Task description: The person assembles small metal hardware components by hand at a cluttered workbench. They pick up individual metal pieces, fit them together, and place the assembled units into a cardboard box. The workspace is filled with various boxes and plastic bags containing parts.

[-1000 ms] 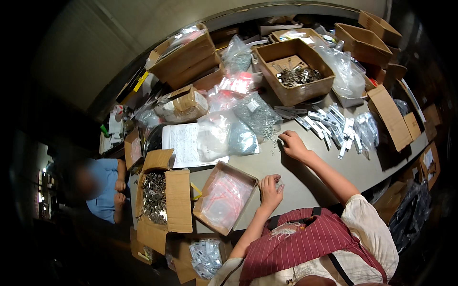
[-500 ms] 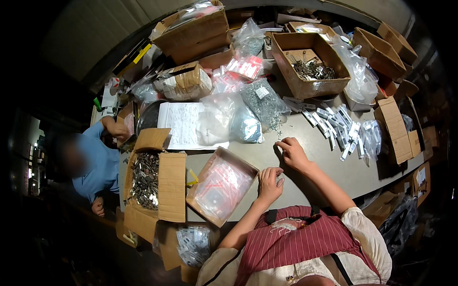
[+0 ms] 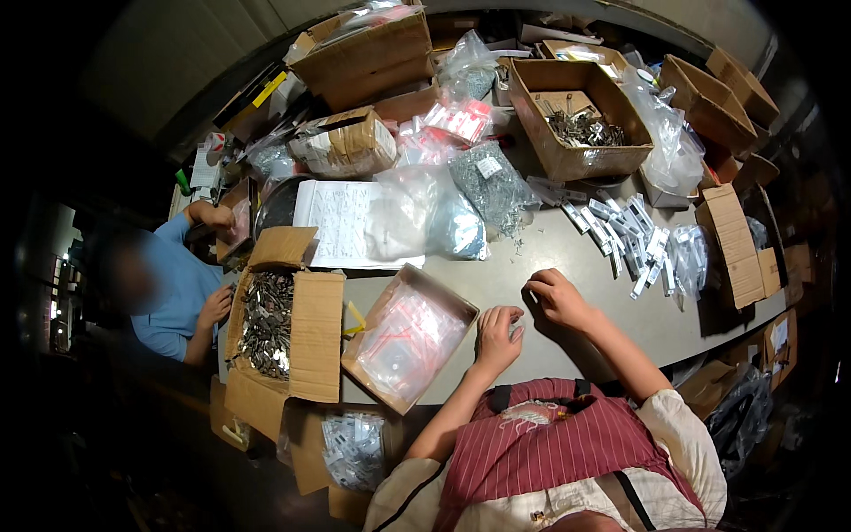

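My left hand [image 3: 499, 341] rests at the near side of the grey table [image 3: 620, 332], just right of a shallow cardboard box [image 3: 432, 355] of clear bags with red edges. Its fingers are curled in; anything in them is hidden. My right hand [image 3: 560, 300] is a little farther off and to the right, fingertips low over the tabletop and pressed together. Whatever they pinch is too small to make out. Beyond it, several small loose screws [image 3: 519, 244] lie spilled by a clear bag of screws [image 3: 486, 182].
At right lies a pile of white-and-grey metal pieces [image 3: 631, 232]. An open carton of metal parts [image 3: 266, 324] stands at left, with papers [image 3: 341, 222] behind. A deep box [image 3: 581, 164] holds more parts. A co-worker in blue [image 3: 182, 297] is at far left.
My right hand has drawn back from the spilled screws, toward me and slightly right. My left hand has barely moved. The co-worker's lower hand has come up to the open carton's edge.
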`<move>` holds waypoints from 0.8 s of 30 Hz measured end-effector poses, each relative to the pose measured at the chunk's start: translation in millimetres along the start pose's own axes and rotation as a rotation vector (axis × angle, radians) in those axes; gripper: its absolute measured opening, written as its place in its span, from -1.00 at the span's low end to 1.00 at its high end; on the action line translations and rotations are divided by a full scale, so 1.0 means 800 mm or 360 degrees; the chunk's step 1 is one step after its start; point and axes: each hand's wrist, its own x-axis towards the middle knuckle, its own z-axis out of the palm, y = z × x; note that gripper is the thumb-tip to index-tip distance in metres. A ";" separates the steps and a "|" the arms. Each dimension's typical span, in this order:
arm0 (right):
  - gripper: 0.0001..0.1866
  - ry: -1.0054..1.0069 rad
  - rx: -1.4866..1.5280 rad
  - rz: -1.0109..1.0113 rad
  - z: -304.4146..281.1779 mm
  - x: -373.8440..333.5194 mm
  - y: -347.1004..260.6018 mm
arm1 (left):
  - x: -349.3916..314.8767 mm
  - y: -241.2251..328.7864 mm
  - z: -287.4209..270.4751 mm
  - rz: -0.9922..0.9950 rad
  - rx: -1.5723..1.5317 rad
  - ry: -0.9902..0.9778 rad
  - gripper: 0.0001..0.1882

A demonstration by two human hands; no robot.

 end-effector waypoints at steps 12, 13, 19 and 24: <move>-0.57 -0.0024 0.0033 0.0270 -0.011 -0.006 -0.018 | 0.001 0.014 -0.012 -0.0012 0.0071 0.0007 -0.64; -0.58 0.0011 0.0023 0.0207 -0.005 -0.006 -0.015 | 0.002 0.015 -0.012 -0.0003 0.0072 0.0005 -0.64; -0.70 -0.0230 -0.0267 0.0133 0.010 -0.010 0.001 | 0.005 0.024 -0.017 -0.0012 0.0039 0.0001 -0.66; -0.79 -0.0205 -0.0538 -0.0117 0.019 -0.014 -0.005 | 0.005 0.023 -0.016 0.0006 0.0022 0.0038 -0.66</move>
